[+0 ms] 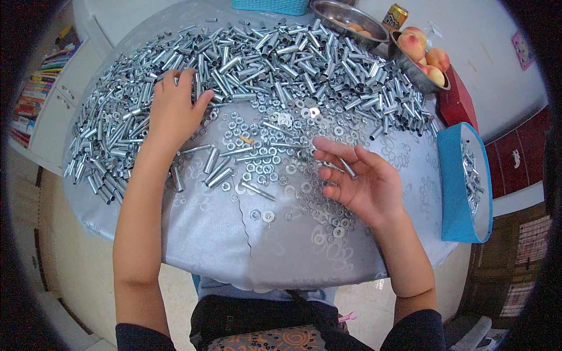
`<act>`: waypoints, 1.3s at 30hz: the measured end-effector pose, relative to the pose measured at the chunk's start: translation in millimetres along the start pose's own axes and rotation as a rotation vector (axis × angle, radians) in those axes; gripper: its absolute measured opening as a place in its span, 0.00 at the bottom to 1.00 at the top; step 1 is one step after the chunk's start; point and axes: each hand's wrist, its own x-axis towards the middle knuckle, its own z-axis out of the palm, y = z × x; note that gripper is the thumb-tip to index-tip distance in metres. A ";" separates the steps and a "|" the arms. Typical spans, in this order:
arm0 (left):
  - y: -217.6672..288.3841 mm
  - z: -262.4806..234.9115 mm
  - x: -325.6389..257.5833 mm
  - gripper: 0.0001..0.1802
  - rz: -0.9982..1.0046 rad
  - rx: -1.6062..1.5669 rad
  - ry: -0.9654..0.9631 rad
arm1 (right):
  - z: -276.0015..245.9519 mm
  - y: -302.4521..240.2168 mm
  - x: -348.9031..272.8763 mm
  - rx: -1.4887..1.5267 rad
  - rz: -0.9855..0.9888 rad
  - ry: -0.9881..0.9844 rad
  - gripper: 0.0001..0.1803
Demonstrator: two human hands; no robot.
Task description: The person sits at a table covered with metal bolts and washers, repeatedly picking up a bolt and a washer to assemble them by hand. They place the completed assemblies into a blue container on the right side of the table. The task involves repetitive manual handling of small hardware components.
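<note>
- Silvery patterned cloth covers the round surface point(205, 245).
- Metal tubes point(293, 55) lie heaped across its far half and left side; nuts point(266, 159) and washers point(338, 232) are scattered at the middle, nearer the person.
- Left hand point(174, 108): fingers and thumb spread wide over the tubes at left.
- Right hand point(363, 181): palm turned inward, fingers loosely curled above the washers, a small rod point(349, 168) showing against them; whether they grip it, one cannot tell.
- Blue box point(455, 187) with metal pieces point(471, 181) stands at the right edge.
- Farther back: peaches point(413, 45) in a bowl point(410, 69), a can point(395, 16), a blue basket point(272, 5).
- Books point(40, 88) fill a shelf at far left.
</note>
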 end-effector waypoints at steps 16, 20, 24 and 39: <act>29.5 -8.1 -8.9 0.29 0.075 -0.011 -0.229 | 3.9 2.4 -0.6 -0.032 -0.003 0.043 0.24; 26.8 -8.1 -8.3 0.28 0.060 -0.119 -0.253 | 5.5 2.5 -0.7 -0.013 0.000 0.057 0.23; 25.3 -11.9 -8.7 0.29 0.045 -0.260 -0.295 | 6.8 3.7 -1.5 -0.025 -0.014 0.071 0.23; 31.8 5.1 10.1 0.53 0.026 0.013 -0.213 | 6.1 5.2 -0.5 -0.082 0.019 0.055 0.21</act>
